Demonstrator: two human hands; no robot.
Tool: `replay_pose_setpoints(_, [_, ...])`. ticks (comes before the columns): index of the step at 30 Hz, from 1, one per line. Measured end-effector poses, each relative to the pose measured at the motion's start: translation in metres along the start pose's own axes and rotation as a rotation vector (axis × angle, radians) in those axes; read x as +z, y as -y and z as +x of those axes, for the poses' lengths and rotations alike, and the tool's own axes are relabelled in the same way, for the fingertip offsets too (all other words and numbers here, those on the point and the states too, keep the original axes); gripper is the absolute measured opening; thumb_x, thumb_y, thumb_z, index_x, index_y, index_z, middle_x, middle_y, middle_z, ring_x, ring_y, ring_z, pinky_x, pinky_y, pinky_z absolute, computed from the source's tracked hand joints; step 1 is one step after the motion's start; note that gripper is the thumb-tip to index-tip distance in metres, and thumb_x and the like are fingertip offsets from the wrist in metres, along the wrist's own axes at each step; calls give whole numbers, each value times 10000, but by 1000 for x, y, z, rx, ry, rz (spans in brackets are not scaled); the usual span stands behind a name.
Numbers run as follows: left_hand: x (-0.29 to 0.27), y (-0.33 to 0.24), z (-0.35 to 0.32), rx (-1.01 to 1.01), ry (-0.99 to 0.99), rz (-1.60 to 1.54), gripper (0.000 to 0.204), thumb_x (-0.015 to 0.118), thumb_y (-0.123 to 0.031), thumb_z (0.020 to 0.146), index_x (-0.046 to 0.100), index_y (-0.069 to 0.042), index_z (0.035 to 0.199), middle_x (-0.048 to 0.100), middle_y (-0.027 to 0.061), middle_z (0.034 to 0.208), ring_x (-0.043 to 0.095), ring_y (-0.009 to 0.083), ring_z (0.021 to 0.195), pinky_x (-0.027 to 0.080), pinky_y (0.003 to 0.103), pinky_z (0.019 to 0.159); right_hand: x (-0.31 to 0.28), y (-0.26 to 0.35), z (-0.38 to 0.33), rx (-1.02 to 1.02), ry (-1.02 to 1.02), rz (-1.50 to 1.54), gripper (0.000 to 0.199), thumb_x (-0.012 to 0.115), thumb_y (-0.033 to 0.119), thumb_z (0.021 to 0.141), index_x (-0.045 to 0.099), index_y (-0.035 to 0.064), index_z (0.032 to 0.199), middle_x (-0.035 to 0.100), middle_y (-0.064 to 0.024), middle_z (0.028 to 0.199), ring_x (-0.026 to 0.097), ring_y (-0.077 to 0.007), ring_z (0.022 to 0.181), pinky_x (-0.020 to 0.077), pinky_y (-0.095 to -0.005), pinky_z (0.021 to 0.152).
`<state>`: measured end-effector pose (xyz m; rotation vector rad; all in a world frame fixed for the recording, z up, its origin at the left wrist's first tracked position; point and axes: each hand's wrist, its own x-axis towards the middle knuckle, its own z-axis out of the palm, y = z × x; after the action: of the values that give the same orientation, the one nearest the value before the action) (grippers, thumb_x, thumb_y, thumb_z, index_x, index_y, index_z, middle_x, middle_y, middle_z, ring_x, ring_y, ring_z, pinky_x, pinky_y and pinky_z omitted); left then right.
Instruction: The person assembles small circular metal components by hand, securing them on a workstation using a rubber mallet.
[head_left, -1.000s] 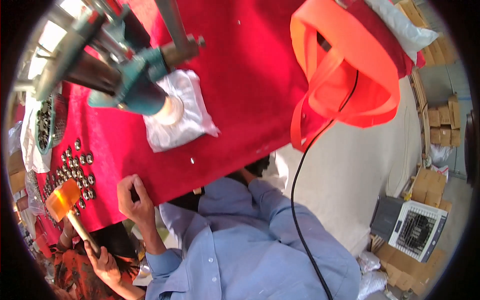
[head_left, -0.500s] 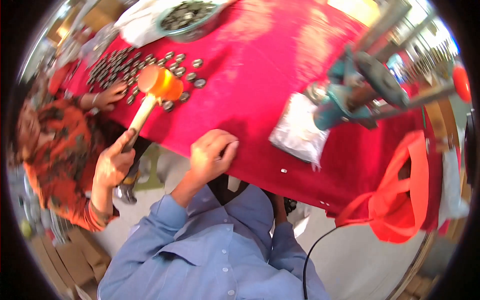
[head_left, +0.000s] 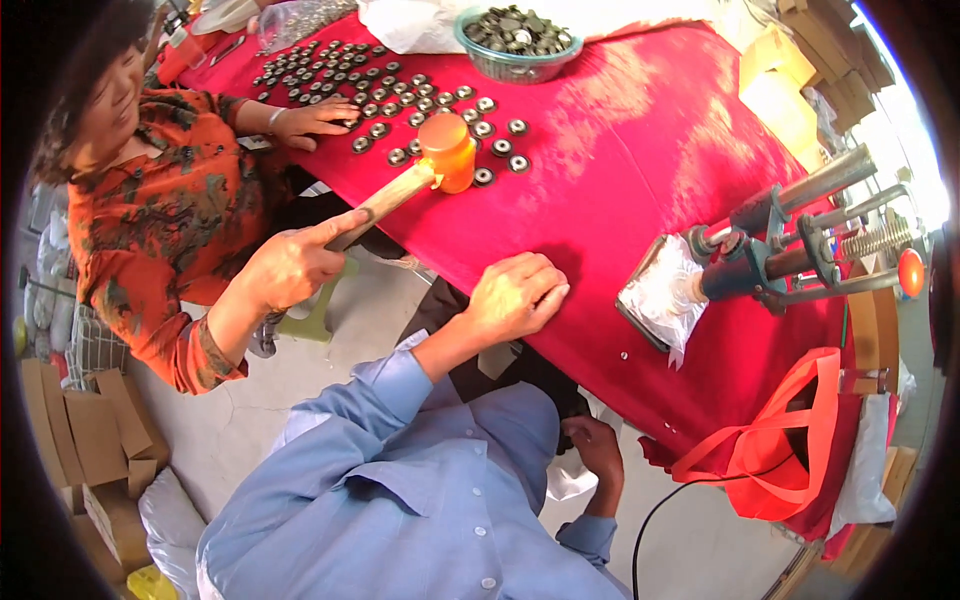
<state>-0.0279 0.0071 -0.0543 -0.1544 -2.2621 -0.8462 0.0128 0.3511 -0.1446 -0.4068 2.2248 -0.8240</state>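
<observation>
My left hand (head_left: pixel 515 295) rests on the red cloth (head_left: pixel 590 230) at the table's near edge, back up, fingers curled together; nothing shows in it. Below the edge, beside my lap, is my right hand (head_left: pixel 594 447), its fingers bent in next to something dark; what they hold, if anything, is hidden. On my left a person in an orange patterned shirt grips a mallet (head_left: pixel 447 150) with an orange head and wooden handle. Its head is above many small round metal pieces (head_left: pixel 482 130), laid out on the cloth. The person's other hand (head_left: pixel 318 122) lies among them.
A green basket (head_left: pixel 520 66) of dark round pieces stands at the back. To the right are a hand press (head_left: pixel 745 265) with a red knob, a plastic-covered tray (head_left: pixel 665 300) and a red bag (head_left: pixel 775 450). Cardboard boxes (head_left: pixel 90 440) stack at lower left. A black cable (head_left: pixel 645 535) hangs nearby.
The view has swung, so the table sits further right and lower. My right hand has come into sight. My left hand stays at the table edge; the person still holds the mallet raised.
</observation>
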Motion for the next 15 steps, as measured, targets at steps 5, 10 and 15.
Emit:
replay_pose_setpoints(5, [-6,3,-4,2,-59,-85,75,766,-101,867,709,-55,882,683,89,855,690,296,788,585,417,714,-39,143,-15,-554,168,724,337,671,218,987,735,-76,1139,751,-148,1109,714,-233,1043,556,-362,912])
replay_pose_setpoints(10, [-22,7,-16,60,-142,-237,117,786,-65,832,701,-58,912,690,91,869,716,306,821,598,416,714,-32,247,22,-617,102,825,384,649,196,1031,650,-107,1266,727,-205,1202,730,-265,1091,575,-364,946])
replay_pose_setpoints(15, [-75,18,-60,-86,-290,-138,171,809,-5,794,711,-59,924,709,97,899,728,313,816,598,411,702,-5,311,68,-514,276,938,442,607,134,1081,528,-98,1449,667,-215,1354,689,-300,1234,560,-386,1044])
